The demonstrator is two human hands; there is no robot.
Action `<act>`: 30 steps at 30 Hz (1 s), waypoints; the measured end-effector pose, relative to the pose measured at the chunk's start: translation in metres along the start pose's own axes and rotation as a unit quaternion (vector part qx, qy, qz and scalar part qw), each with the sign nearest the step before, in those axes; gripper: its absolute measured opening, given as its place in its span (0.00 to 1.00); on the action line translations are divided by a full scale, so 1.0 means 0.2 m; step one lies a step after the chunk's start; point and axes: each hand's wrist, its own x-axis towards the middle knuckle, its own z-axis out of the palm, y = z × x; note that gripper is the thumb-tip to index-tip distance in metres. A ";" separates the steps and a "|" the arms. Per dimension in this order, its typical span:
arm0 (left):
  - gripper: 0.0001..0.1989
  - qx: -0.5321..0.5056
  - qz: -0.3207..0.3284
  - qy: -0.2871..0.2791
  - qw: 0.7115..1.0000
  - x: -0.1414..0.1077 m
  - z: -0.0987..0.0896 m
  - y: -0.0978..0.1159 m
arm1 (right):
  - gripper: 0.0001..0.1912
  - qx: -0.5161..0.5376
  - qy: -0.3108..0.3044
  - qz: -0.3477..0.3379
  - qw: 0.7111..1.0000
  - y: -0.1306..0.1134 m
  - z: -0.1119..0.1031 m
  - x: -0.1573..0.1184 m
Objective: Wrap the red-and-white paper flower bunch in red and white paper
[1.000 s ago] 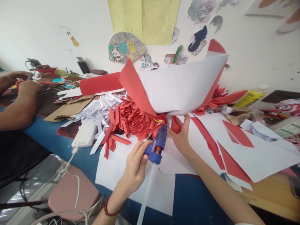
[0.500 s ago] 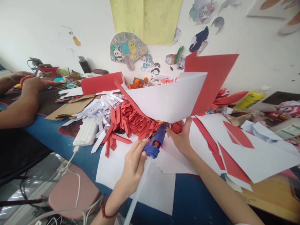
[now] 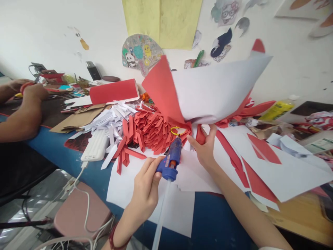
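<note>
A blue glue gun (image 3: pixel 170 163) with a long clear stick at its rear is gripped in my left hand (image 3: pixel 146 184), its nozzle pointing away from me. Just beyond the nozzle lies a yellow ring (image 3: pixel 178 131). My right hand (image 3: pixel 205 147) pinches the lower part of a red and white paper bundle (image 3: pixel 210 92), thumb and fingers curled around its red base. The bundle's large sheets spread upward and hide part of the wall. Folded red paper strips (image 3: pixel 153 130) are heaped left of the nozzle, beside white strips (image 3: pixel 117 119).
White sheets (image 3: pixel 177 211) lie below my hands, with red and white sheets (image 3: pixel 281 170) at right. A white power bank (image 3: pixel 95 146) with a cable sits left. Another person's hands (image 3: pixel 36 91) hold something red. A yellow bottle (image 3: pixel 279 108) lies at back right.
The paper bundle has turned and its sheets now spread to both sides. The glue gun has moved slightly down and back, exposing the yellow ring.
</note>
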 end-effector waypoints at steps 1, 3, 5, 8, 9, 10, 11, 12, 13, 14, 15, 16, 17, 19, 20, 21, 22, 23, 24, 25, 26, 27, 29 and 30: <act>0.17 0.000 0.006 0.000 1.000 0.00 0.00 -0.01 | 0.41 0.006 0.001 0.000 1.000 0.00 0.00 0.01; 0.18 0.000 0.026 -0.003 1.000 0.00 0.00 -0.02 | 0.40 0.023 -0.005 0.007 1.000 0.00 0.00 0.01; 0.19 -0.009 0.045 -0.010 0.999 0.00 0.00 -0.03 | 0.40 0.042 -0.023 0.023 0.999 0.00 0.00 0.01; 0.19 -0.038 0.064 -0.021 0.997 0.01 0.01 -0.04 | 0.41 0.065 -0.059 0.052 0.995 -0.02 0.01 0.01; 0.19 -0.046 0.067 -0.024 0.996 0.01 0.02 -0.04 | 0.42 0.074 -0.074 0.064 0.992 -0.03 0.01 0.00; 0.19 -0.051 0.072 -0.025 0.996 0.02 0.02 -0.04 | 0.42 0.085 -0.089 0.079 0.989 -0.03 0.01 0.00; 0.19 -0.054 0.076 -0.026 0.995 0.02 0.02 -0.04 | 0.42 0.097 -0.102 0.094 0.986 -0.04 0.02 0.00; 0.19 -0.056 0.079 -0.026 0.995 0.02 0.03 -0.04 | 0.42 0.107 -0.112 0.109 0.982 -0.05 0.02 0.00; 0.19 -0.056 0.080 -0.025 0.995 0.02 0.03 -0.05 | 0.43 0.115 -0.120 0.120 0.979 -0.05 0.02 -0.01; 0.19 -0.055 0.081 -0.024 0.995 0.02 0.03 -0.05 | 0.43 0.122 -0.126 0.129 0.976 -0.05 0.02 -0.01; 0.19 -0.054 0.081 -0.024 0.995 0.02 0.03 -0.05 | 0.44 0.130 -0.132 0.134 0.973 -0.06 0.02 -0.01; 0.19 -0.053 0.080 -0.022 0.995 0.02 0.03 -0.05 | 0.44 0.140 -0.138 0.136 0.971 -0.06 0.02 -0.01; 0.19 -0.053 0.079 -0.022 0.995 0.02 0.03 -0.05 | 0.44 0.151 -0.145 0.139 0.968 -0.07 0.02 -0.01; 0.19 -0.058 0.083 -0.022 0.995 0.02 0.03 -0.06 | 0.45 0.170 -0.153 0.144 0.963 -0.07 0.02 -0.01; 0.19 -0.063 0.086 -0.025 0.994 0.02 0.03 -0.06 | 0.45 0.177 -0.153 0.146 0.961 -0.08 0.02 -0.01; 0.20 -0.069 0.090 -0.028 0.993 0.02 0.03 -0.06 | 0.45 0.182 -0.152 0.147 0.960 -0.08 0.02 -0.01; 0.20 -0.075 0.095 -0.030 0.992 0.01 0.03 -0.06 | 0.45 0.187 -0.149 0.149 0.960 -0.07 0.02 -0.01; 0.20 -0.079 0.102 -0.032 0.991 0.01 0.03 -0.06 | 0.45 0.192 -0.147 0.150 0.959 -0.07 0.02 -0.01; 0.20 -0.081 0.110 -0.032 0.990 0.01 0.02 -0.06 | 0.44 0.199 -0.146 0.151 0.957 -0.06 0.01 -0.01; 0.20 -0.080 0.118 -0.031 0.989 0.01 0.02 -0.06 | 0.44 0.205 -0.145 0.154 0.956 -0.06 0.01 0.00; 0.20 -0.075 0.128 -0.030 0.989 0.01 0.02 -0.07 | 0.43 0.211 -0.145 0.156 0.954 -0.05 0.01 0.00; 0.21 -0.068 0.136 -0.027 0.988 0.00 0.01 -0.07 | 0.43 0.216 -0.143 0.158 0.953 -0.04 0.01 0.00; 0.21 -0.047 0.146 -0.020 0.988 -0.01 0.00 -0.09 | 0.42 0.222 -0.136 0.159 0.952 -0.03 0.00 0.01; 0.21 -0.034 0.150 -0.015 0.988 -0.02 -0.01 -0.10 | 0.42 0.221 -0.130 0.158 0.954 -0.03 0.00 0.01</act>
